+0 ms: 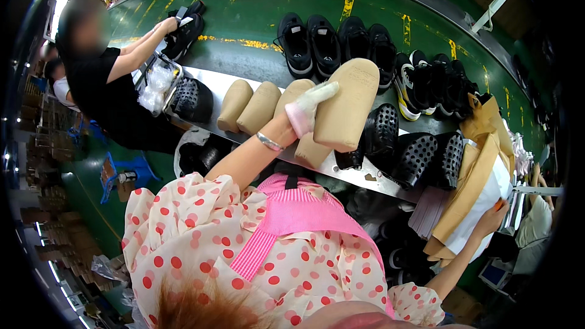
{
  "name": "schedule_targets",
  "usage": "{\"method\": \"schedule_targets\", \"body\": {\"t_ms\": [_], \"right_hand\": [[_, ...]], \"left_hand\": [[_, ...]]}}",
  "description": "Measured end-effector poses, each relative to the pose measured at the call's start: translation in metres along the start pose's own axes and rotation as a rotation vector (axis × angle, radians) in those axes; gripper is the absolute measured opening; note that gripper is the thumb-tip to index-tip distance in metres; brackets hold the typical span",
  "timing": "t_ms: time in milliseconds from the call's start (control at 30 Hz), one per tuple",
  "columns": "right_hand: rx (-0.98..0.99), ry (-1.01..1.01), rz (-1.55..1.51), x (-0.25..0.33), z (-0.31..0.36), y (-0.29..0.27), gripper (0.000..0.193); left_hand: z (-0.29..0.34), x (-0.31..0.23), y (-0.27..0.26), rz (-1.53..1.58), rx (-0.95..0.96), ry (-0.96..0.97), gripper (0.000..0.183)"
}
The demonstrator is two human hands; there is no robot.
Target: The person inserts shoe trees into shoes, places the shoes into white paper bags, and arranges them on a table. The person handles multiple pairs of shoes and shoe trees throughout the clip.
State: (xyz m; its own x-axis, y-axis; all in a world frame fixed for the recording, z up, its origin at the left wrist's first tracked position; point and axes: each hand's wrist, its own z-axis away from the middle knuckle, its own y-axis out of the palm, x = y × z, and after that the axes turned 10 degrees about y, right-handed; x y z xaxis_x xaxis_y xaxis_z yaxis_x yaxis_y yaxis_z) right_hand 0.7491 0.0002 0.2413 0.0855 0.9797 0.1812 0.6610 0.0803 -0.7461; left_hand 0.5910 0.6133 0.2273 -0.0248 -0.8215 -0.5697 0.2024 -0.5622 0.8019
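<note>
My left hand point(309, 109), in a white and pink glove, grips a tan moulded shoe insert point(348, 106) and holds it up over the bench. Several similar tan inserts point(258, 108) stand in a row beside and below that hand. At the right, my bare right hand point(489, 219) is closed at the edge of white paper point(478, 207) lying against brown paper point(472, 170). A small orange spot shows at its fingertips; what it is I cannot make out. Black perforated shoe forms point(416, 157) stand between the hands.
Black shoes point(323, 42) line the green conveyor belt point(244, 15), with black, white and yellow shoes point(409, 85) farther right. A co-worker point(97, 79) at left handles a dark shoe point(186, 33). Near them are a plastic-wrapped bundle point(157, 85) and a blue stool point(135, 172).
</note>
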Motion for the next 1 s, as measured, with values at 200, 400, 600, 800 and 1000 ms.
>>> {"method": "schedule_targets", "body": {"t_ms": [200, 400, 600, 800, 1000], "right_hand": [[0.156, -0.335, -0.548, 0.293, -0.058, -0.068, 0.026], [0.35, -0.653, -1.283, 0.577, 0.024, -0.118, 0.026], [0.85, -1.035, -0.938, 0.63, 0.149, -0.062, 0.022], [0.692, -0.846, -1.057, 0.632, 0.149, -0.024, 0.041], [0.555, -0.565, -0.716, 0.637, 0.151, 0.018, 0.051]], "left_hand": [[-0.035, -0.015, -0.027, -0.139, -0.073, 0.082, 0.049], [-0.076, -0.046, -0.065, -0.573, 0.019, 0.214, 0.028], [-0.068, -0.106, -0.109, -0.083, -0.002, 0.265, 0.028], [-0.02, -0.127, -0.141, 0.171, -0.105, 0.296, 0.031], [0.005, -0.111, -0.13, 0.241, -0.139, 0.256, 0.034]]}}
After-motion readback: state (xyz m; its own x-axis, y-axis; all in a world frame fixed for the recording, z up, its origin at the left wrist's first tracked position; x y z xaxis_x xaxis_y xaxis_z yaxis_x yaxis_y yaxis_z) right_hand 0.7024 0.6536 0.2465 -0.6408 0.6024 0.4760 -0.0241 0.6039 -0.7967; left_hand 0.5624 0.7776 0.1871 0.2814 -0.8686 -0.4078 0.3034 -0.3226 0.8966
